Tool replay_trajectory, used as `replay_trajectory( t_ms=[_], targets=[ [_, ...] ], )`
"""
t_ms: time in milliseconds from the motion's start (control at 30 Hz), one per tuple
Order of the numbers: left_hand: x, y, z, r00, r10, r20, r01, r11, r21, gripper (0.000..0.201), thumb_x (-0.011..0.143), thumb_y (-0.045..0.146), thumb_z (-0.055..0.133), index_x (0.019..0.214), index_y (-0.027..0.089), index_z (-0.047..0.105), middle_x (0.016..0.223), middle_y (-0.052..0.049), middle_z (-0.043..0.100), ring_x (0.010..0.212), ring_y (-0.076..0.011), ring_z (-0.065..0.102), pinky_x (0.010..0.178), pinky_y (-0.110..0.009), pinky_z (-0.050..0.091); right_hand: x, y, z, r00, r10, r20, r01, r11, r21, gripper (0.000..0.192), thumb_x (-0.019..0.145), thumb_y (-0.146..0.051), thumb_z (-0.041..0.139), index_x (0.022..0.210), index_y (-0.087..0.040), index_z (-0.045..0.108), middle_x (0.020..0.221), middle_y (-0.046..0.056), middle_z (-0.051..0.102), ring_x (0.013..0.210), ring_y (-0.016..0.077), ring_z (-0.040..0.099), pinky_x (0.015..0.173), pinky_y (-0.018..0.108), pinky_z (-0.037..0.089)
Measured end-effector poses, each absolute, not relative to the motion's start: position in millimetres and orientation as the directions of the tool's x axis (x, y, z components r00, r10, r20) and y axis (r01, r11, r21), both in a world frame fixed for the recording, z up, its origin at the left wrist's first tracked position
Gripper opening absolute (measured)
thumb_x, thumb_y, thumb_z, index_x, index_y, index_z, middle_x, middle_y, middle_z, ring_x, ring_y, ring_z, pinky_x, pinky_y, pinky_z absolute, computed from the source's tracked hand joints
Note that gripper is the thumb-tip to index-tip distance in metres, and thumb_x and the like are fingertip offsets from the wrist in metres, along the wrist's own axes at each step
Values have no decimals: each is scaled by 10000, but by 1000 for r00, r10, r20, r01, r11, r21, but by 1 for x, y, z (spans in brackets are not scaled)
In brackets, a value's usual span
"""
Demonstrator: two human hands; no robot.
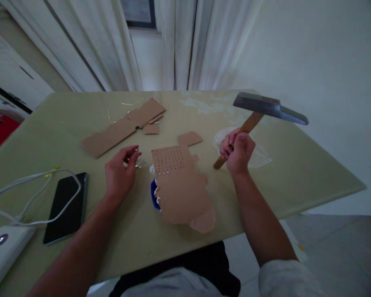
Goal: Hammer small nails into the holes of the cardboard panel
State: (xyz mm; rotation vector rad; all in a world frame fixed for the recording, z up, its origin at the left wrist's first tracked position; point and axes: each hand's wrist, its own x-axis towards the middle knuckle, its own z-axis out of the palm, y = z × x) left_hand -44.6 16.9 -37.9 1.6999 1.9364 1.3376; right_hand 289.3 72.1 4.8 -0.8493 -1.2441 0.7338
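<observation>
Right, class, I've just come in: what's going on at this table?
A person's right hand holds a hammer by its wooden handle. The left hand is beside some nails; whether it grips one is unclear. Between the hands is cardboard with rows of small holes, a blue thing showing at its left edge.

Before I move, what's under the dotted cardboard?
At the left edge of the dotted cardboard, a blue object and white lumps show; a rounded brown piece juts out at the near edge. Anything farther under is covered.
</observation>
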Motion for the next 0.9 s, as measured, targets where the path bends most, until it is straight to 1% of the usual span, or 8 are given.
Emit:
replay_trajectory(
  t_ms=[133, 267, 367, 467, 533, 633, 767, 900],
  targets=[
    [-43, 21, -42, -380, 856, 351, 459, -155, 875, 267, 978, 458, 722, 1085, 216, 687, 1022, -85, 847, 946, -221, 814, 893, -368, 634, 288, 72, 5, 198, 848, 491, -51, 509, -859, 674, 936, -920, 642, 767, -292, 465, 522, -119, 296, 380, 92, 258, 352, 254, 242],
    [-29, 13, -35, -405, 834, 375, 341, -243, 908, 271, 988, 466, 712, 1059, 250, 565, 994, -77, 866, 868, -197, 819, 815, -349, 650, 285, 70, 5, 206, 853, 479, -43, 497, -867, 708, 902, -954, 642, 743, -290, 456, 518, -119, 286, 384, 87, 250, 355, 256, 245],
    [-13, 3, -20, -347, 865, 363, 268, -280, 922, 286, 983, 461, 749, 1051, 253, 565, 976, -71, 880, 833, -200, 826, 779, -348, 656, 284, 69, 4, 208, 853, 479, -39, 497, -867, 715, 904, -962, 625, 741, -289, 447, 519, -117, 293, 391, 89, 261, 361, 253, 247],
    [0, -7, -3, -207, 921, 330, 203, -290, 935, 224, 990, 411, 771, 1037, 245, 629, 989, -67, 887, 896, -216, 847, 818, -363, 675, 286, 69, 3, 196, 852, 486, -26, 500, -866, 700, 934, -946, 600, 754, -289, 445, 528, -118, 299, 398, 88, 262, 367, 244, 252],
    [5, -11, 7, -128, 942, 309, 213, -278, 937, 188, 980, 388, 803, 1033, 241, 699, 1005, -59, 886, 935, -221, 849, 849, -367, 683, 287, 69, 3, 192, 851, 489, -21, 502, -865, 686, 948, -933, 598, 763, -290, 442, 537, -118, 302, 403, 89, 260, 370, 242, 257],
    [10, -15, 12, -149, 936, 318, 288, -266, 920, 173, 944, 383, 856, 1009, 245, 775, 988, -44, 876, 908, -220, 834, 766, -332, 669, 287, 69, 2, 222, 841, 493, -26, 511, -859, 680, 948, -923, 611, 763, -292, 439, 540, -116, 303, 406, 91, 261, 363, 242, 252],
    [12, -19, 3, -171, 928, 331, 303, -270, 914, 116, 965, 371, 819, 994, 259, 809, 942, -24, 868, 823, -205, 812, 701, -319, 653, 287, 69, 2, 238, 842, 484, -70, 512, -856, 663, 949, -886, 664, 758, -281, 471, 533, -119, 313, 397, 81, 256, 355, 232, 242],
    [10, -22, -8, -100, 939, 328, 347, -276, 896, 128, 995, 392, 788, 1012, 276, 840, 988, -31, 883, 878, -228, 825, 744, -353, 662, 287, 68, 2, 219, 840, 497, -134, 530, -837, 625, 951, -818, 738, 754, -269, 513, 521, -121, 331, 387, 76, 265, 354, 223, 243]
  ],
)
